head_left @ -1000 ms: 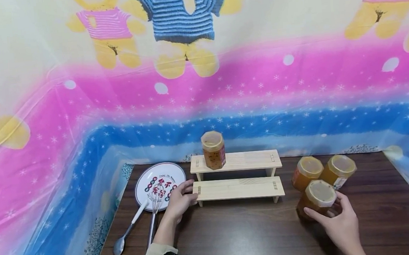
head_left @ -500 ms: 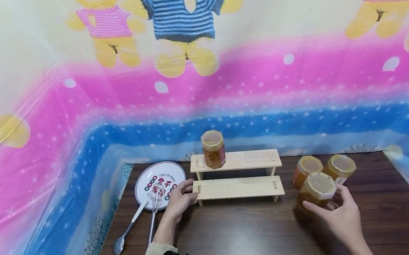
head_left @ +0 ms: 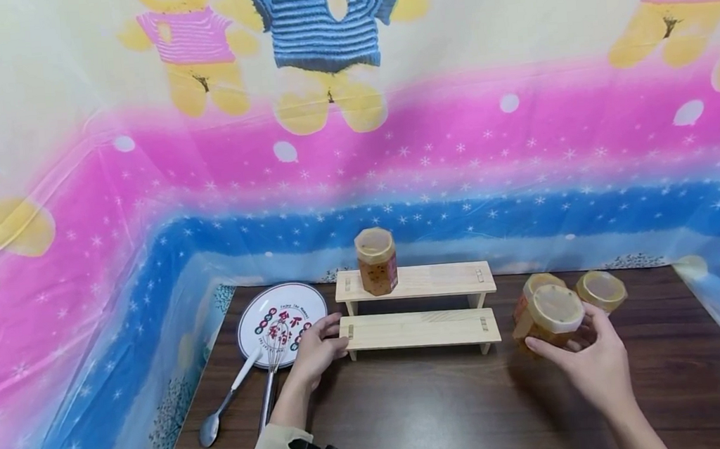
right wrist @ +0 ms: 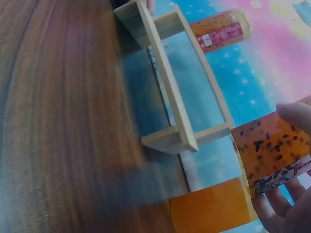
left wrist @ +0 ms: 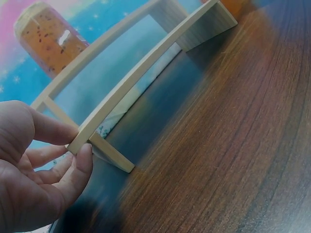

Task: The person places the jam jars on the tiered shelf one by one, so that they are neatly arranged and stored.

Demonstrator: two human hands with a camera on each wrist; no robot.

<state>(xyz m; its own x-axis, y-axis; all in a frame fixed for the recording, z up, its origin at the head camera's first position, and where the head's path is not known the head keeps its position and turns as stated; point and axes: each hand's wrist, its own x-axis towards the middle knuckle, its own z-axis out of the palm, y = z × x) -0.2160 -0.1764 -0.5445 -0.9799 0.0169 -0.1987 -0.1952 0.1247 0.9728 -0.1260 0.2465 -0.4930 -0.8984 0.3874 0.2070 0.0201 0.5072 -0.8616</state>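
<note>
My right hand grips an octagonal jar with a pale lid, raised off the table. In the right wrist view this jar shows orange contents with dark seeds and a label. It overlaps a standing orange jar in the head view; another jar stands to the right. My left hand pinches the left end of the lower board of a two-step wooden rack, thumb and finger on the board's edge in the left wrist view. A seeded jar stands on the upper step, towards the left.
To the left lies a white plate with printed lettering. A whisk and a white-handled spoon lean on it. The dark wooden table meets a patterned cloth behind the rack.
The jar in my right hand has risen off the table and shifted slightly left, now covering more of the orange jar behind it. My left hand stays on the rack.
</note>
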